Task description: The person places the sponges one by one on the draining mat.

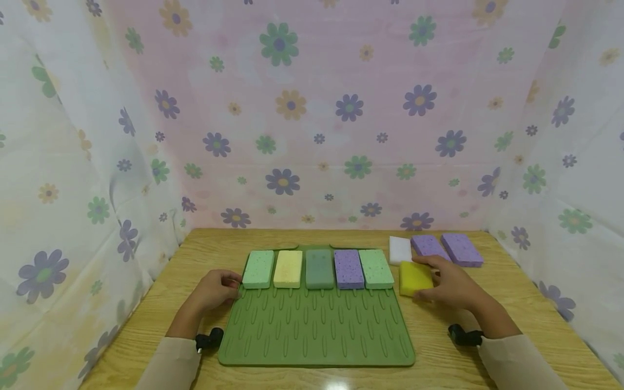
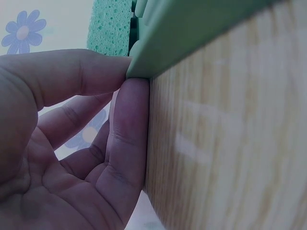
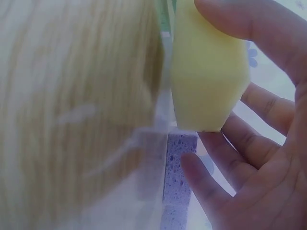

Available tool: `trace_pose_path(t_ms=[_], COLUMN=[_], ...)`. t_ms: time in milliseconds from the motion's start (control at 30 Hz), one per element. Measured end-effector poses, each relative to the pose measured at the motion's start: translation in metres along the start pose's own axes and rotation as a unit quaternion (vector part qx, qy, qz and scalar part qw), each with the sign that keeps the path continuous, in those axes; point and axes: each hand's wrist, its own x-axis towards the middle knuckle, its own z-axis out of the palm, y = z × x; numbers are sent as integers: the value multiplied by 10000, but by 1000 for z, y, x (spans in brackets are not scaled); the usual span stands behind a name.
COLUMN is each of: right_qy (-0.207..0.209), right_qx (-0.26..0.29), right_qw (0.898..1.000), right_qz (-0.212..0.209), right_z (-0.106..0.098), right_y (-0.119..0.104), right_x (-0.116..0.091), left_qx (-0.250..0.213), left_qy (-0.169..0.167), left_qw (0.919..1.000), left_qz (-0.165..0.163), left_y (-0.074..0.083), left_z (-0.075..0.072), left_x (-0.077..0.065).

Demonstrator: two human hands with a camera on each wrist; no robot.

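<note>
My right hand (image 1: 453, 284) grips a bright yellow sponge (image 1: 413, 277) just off the right edge of a green ridged mat (image 1: 317, 330). In the right wrist view the thumb lies along one side of the yellow sponge (image 3: 206, 72), fingers on the other. At the mat's left edge, my left hand (image 1: 214, 291) pinches the rim between thumb and finger, as the left wrist view shows at the mat's border (image 2: 158, 48). Along the mat's far side sits a row of sponges: mint green (image 1: 259, 268), pale yellow (image 1: 288, 268), grey-green (image 1: 319, 268), purple (image 1: 348, 268) and another mint green (image 1: 376, 268).
Behind the right hand, at the back right of the wooden table (image 1: 161, 325), lie a white sponge (image 1: 400, 249) and two purple sponges, one partly behind the hand (image 1: 429, 246) and one farther right (image 1: 461, 249). Flowered cloth (image 1: 317, 119) hangs around the back and sides.
</note>
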Motion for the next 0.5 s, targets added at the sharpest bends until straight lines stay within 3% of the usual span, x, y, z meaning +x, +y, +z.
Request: trace_pose_path(t_ms=[500], right_qy=[161], right_qx=[-436], right_qw=[9988], right_qz=[-173], right_z=[-7], right_y=[-13], right_x=[1], left_qx=[-65], left_qy=[68], left_qw=[9998], left_qz=[-156], left_y=[-5], left_z=[1], left_x=[5])
